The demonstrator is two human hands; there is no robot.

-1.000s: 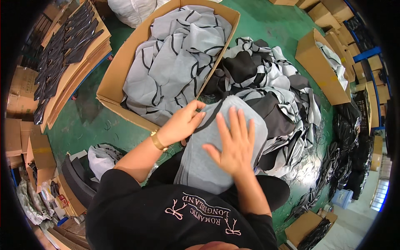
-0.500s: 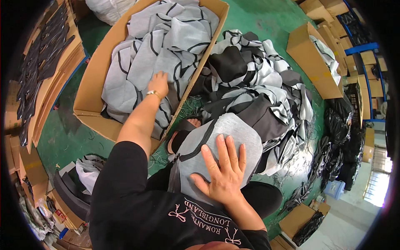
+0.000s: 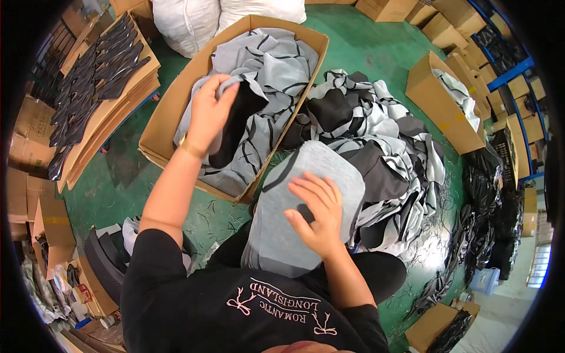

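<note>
My left hand (image 3: 207, 115), with a band at the wrist, pinches the edge of a grey fabric piece (image 3: 240, 115). The piece hangs over a large open cardboard box (image 3: 169, 115), its black side showing. Many similar grey pieces with black trim (image 3: 285, 73) lie loosely in the box. On my lap rests a stack of flat grey fabric pieces (image 3: 282, 229) with rounded corners, a black strip on the top one. My right hand (image 3: 321, 215) is just over that stack, fingers apart, holding nothing, its shadow on the cloth.
A loose heap of grey, black and white fabric (image 3: 376, 167) covers the floor right of the box. Another cardboard box (image 3: 441, 100) stands beyond it. Black pieces (image 3: 100, 76) lie on stacked cardboard at the left. White sacks (image 3: 188, 26) stand behind the box.
My left hand has risen from the box with a fabric piece in its grip. My right hand has lifted from the top of the lap stack. The view has shifted slightly.
</note>
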